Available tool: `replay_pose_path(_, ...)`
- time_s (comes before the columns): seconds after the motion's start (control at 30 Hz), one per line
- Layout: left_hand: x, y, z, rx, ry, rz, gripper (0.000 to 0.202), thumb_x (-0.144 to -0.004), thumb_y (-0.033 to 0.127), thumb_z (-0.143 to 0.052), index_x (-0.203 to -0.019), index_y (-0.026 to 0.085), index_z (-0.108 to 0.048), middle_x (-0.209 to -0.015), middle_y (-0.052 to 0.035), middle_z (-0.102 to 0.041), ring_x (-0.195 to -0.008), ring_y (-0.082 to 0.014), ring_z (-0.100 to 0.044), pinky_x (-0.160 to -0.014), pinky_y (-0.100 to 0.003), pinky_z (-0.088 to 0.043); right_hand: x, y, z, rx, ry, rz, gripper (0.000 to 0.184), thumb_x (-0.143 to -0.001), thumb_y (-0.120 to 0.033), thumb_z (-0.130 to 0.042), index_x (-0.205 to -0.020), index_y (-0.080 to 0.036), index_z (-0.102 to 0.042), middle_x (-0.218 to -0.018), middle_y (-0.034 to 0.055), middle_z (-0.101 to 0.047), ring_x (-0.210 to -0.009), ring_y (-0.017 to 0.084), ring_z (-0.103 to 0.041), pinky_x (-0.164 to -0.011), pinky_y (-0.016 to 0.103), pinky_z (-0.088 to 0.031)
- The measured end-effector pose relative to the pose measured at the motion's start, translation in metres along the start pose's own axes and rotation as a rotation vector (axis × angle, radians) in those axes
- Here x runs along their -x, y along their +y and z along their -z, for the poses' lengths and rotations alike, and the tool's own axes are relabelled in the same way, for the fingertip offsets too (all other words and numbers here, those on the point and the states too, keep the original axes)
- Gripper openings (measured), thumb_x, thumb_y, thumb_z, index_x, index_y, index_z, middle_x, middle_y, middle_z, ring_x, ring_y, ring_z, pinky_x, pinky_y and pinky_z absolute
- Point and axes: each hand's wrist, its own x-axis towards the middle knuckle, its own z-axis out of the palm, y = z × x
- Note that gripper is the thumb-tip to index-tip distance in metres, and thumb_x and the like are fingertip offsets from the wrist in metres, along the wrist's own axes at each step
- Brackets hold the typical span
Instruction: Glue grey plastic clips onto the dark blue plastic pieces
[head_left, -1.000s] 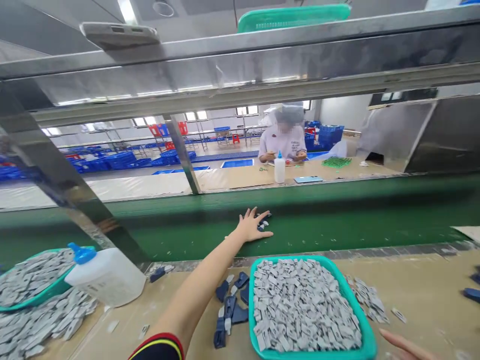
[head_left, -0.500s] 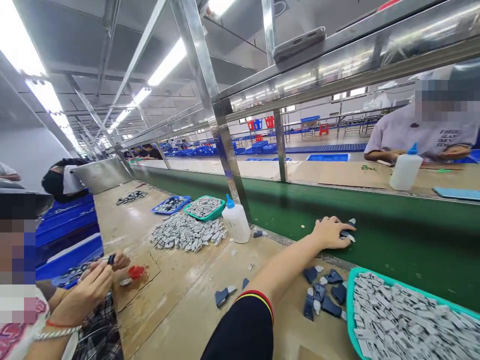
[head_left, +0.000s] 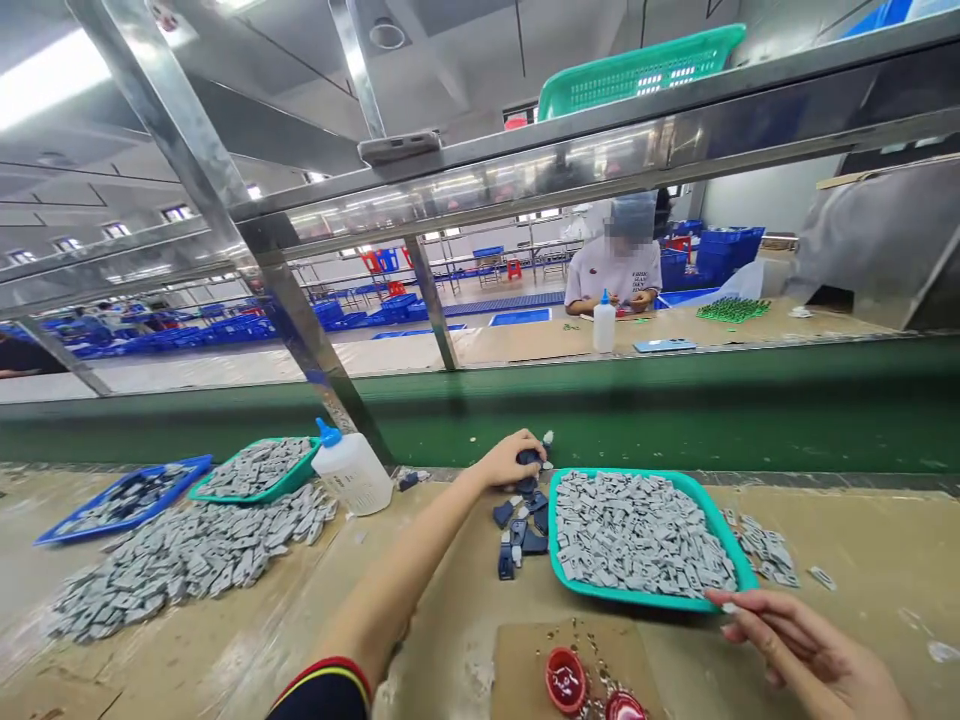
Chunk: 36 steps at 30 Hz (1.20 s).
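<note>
My left hand [head_left: 508,462] reaches out to the edge of the green conveyor belt [head_left: 675,435], its fingers curled over a few dark blue and grey small parts [head_left: 534,456]. More dark blue parts [head_left: 517,530] lie in a loose cluster just below it on the bench. A teal tray [head_left: 742,578] heaped with small grey parts sits to their right. My right hand [head_left: 806,650] rests low at the right, near the tray's front corner, fingers together and extended; a small pale piece shows at the fingertips.
A white glue bottle with a blue cap [head_left: 351,470] stands left of the steel post [head_left: 300,330]. A big heap of grey parts [head_left: 180,555], another teal tray [head_left: 259,470] and a blue tray [head_left: 124,497] lie left. Red caps [head_left: 566,680] sit on cardboard. A person [head_left: 615,270] works across the belt.
My left hand has drawn back from the middle of the belt to its near edge, closing over the small parts. My head swung left, then back; the right hand has come into view.
</note>
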Motion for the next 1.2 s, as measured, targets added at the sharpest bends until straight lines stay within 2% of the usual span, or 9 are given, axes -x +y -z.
replay_pose_path(0.2,0.056,0.015,0.005,0.135,-0.012,0.023,0.032,-0.088,0.041,-0.048,-0.110,0.023,-0.062,-0.115,-0.0056,-0.065,-0.107,-0.0226,-0.058,-0.097,-0.032,-0.041,0.010,-0.010,-0.012,0.052,0.043,0.115,0.030,-0.068,-0.053,-0.073,-0.079,-0.025,-0.075,-0.106,0.0097,-0.072,-0.093,0.029,-0.067,-0.058,0.025,-0.055)
replay_pose_path(0.27,0.067,0.020,0.005,0.176,-0.007,0.043,0.032,-0.089,0.043,-0.046,-0.105,0.022,-0.063,-0.110,-0.0042,-0.068,-0.101,-0.0212,-0.060,-0.093,-0.030,-0.043,0.015,-0.014,-0.015,0.061,0.043,0.151,0.027,-0.071,-0.050,-0.072,-0.078,-0.024,-0.074,-0.094,0.0083,-0.072,-0.079,0.024,-0.066,-0.053,0.023,-0.052)
replay_pose_path(0.37,0.070,0.025,0.002,0.219,0.036,0.083,0.032,-0.087,0.047,-0.048,-0.088,0.020,-0.064,-0.089,-0.0023,-0.069,-0.083,-0.0185,-0.062,-0.080,-0.029,-0.046,0.020,-0.020,-0.019,0.007,0.051,0.102,0.029,-0.070,-0.049,-0.074,-0.081,-0.022,-0.073,-0.076,0.0066,-0.069,-0.063,0.020,-0.062,-0.046,0.024,-0.049)
replay_pose_path(0.5,0.065,0.030,-0.010,0.238,0.173,0.166,0.037,-0.080,0.052,-0.057,-0.067,0.019,-0.049,-0.077,-0.0024,-0.065,-0.074,-0.0168,-0.059,-0.069,-0.027,-0.045,0.025,-0.025,-0.021,-0.072,0.072,0.063,0.036,-0.067,-0.049,-0.078,-0.084,-0.019,-0.071,-0.072,0.0080,-0.070,-0.068,0.023,-0.066,-0.050,0.026,-0.051)
replay_pose_path(0.67,0.055,0.039,-0.017,0.147,0.258,0.262,0.044,-0.073,0.053,-0.061,-0.060,0.021,-0.033,-0.061,0.0027,-0.052,-0.064,-0.0149,-0.052,-0.061,-0.026,-0.038,0.033,-0.036,-0.016,-0.124,0.009,0.049,0.035,-0.070,-0.045,-0.078,-0.087,-0.016,-0.070,-0.077,0.0090,-0.072,-0.076,0.023,-0.067,-0.060,0.026,-0.052)
replay_pose_path(0.87,0.038,0.045,-0.008,-0.031,0.277,0.308,0.033,-0.077,0.053,-0.053,-0.068,0.022,-0.044,-0.063,0.0006,-0.054,-0.064,-0.0187,-0.052,-0.061,-0.028,-0.035,0.058,-0.037,-0.006,-0.253,0.064,0.149,0.029,-0.077,-0.042,-0.073,-0.091,-0.016,-0.073,-0.073,0.0043,-0.068,-0.067,0.015,-0.063,-0.061,0.024,-0.050)
replay_pose_path(1.0,0.016,0.036,-0.002,-0.124,0.286,0.403,0.033,-0.076,0.054,-0.052,-0.079,0.021,-0.052,-0.076,-0.0077,-0.064,-0.076,-0.0274,-0.060,-0.064,-0.032,-0.039,0.066,-0.021,0.009,-0.331,0.229,0.116,0.035,-0.070,-0.044,-0.078,-0.087,-0.014,-0.075,-0.071,0.0061,-0.070,-0.062,0.015,-0.063,-0.057,0.026,-0.051)
replay_pose_path(1.1,-0.002,0.031,-0.004,-0.144,0.220,0.445,0.041,-0.073,0.057,-0.055,-0.089,0.019,-0.058,-0.084,-0.0116,-0.069,-0.083,-0.0321,-0.063,-0.066,-0.034,-0.044,0.073,-0.013,0.020,-0.358,0.357,0.148,0.032,-0.068,-0.042,-0.080,-0.084,-0.015,-0.076,-0.066,0.0050,-0.070,-0.059,0.015,-0.063,-0.057,0.027,-0.052)
replay_pose_path(1.2,-0.015,0.029,-0.009,-0.134,0.113,0.436,0.041,-0.069,0.053,-0.061,-0.092,0.019,-0.064,-0.083,-0.0097,-0.072,-0.083,-0.0318,-0.066,-0.068,-0.035,-0.046,0.080,-0.011,0.026,-0.329,0.424,0.219,0.025,-0.069,-0.037,-0.080,-0.084,-0.017,-0.077,-0.068,0.0045,-0.072,-0.063,0.017,-0.066,-0.062,0.029,-0.055)
